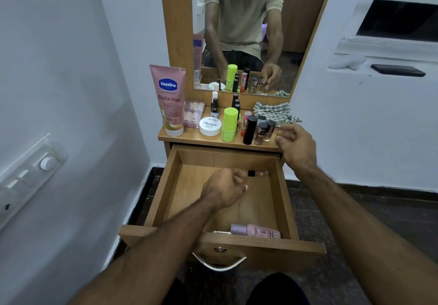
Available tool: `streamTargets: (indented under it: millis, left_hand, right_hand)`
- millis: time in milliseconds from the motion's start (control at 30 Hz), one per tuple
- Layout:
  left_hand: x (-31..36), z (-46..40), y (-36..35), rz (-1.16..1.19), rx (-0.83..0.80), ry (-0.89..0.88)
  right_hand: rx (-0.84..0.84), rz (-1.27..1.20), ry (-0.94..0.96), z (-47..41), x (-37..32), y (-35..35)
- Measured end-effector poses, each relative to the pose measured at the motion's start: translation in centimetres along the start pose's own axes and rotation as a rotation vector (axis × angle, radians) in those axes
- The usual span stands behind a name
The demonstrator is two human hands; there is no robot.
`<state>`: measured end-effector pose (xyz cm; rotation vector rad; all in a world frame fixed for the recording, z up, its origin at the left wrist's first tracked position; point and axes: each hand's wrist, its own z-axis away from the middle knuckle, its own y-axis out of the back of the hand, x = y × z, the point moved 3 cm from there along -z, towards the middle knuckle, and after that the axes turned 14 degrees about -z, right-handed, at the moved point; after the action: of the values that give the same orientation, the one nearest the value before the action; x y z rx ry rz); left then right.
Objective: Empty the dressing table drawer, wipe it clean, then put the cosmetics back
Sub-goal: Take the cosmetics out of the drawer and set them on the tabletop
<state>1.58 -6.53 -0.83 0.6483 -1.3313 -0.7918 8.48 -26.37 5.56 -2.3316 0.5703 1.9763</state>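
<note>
The wooden drawer (166, 186) of the dressing table stands pulled out. My left hand (225, 188) is inside it, curled into a fist, with its knuckles touching the black cap of a small nail polish bottle (259, 174) lying at the back. A pink bottle (257, 230) with a lilac cap lies at the drawer's front. My right hand (295, 144) hovers with loosely bent fingers at the tabletop's right edge, beside several nail polish bottles (262, 132), holding nothing. A checked cloth (272, 112) lies crumpled at the back right of the top.
On the tabletop (189, 138) stand a pink Vaseline tube (169, 100), a box of false nails (194, 113), a white round jar (210, 126), a green stick (229, 124) and a black lipstick (250, 130). A mirror (241, 32) rises behind. A wall is close on the left.
</note>
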Motion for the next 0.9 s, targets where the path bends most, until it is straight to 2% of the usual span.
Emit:
streamTargets:
  millis: [67,100,167,267,333,433,633,767,833,900]
  left_hand:
    - [-0.1,0.0,0.1,-0.009,0.003,0.000]
    - [-0.2,0.0,0.2,-0.014,0.004,0.002]
    - [-0.4,0.0,0.2,-0.033,0.004,0.008]
    - [-0.7,0.1,0.2,-0.065,-0.004,0.015]
    - [-0.9,0.0,0.3,-0.078,-0.009,0.008]
    - [-1.5,-0.1,0.7,-0.076,-0.003,0.013]
    - [-2.3,-0.3,1.0,-0.058,-0.001,0.050]
    - [-2.5,-0.1,1.1,-0.050,-0.002,0.048]
    - [-2.5,0.1,1.2,-0.043,0.003,0.047]
    - [-2.5,0.3,1.4,-0.014,0.008,0.053]
  right_hand:
    - [0.100,0.079,0.059,1.5,-0.1,0.7]
    - [0.072,0.135,0.080,2.4,0.0,0.6]
    - [-0.107,0.296,0.057,3.7,0.9,-0.7]
    - [-0.393,0.736,-0.023,4.8,2.8,-3.2]
    - [-0.492,0.900,-0.018,5.2,3.4,-4.5]
    - [-0.531,1.020,0.034,5.5,3.8,-5.7]
    - [-0.481,1.033,0.099,6.2,4.4,-6.6]
    - [-0.541,0.984,0.053,6.5,4.7,-6.3]
    - [-0.557,0.867,-0.006,6.3,4.4,-6.0]
    - [-0.556,0.632,-0.055,6.1,3.7,-5.9]
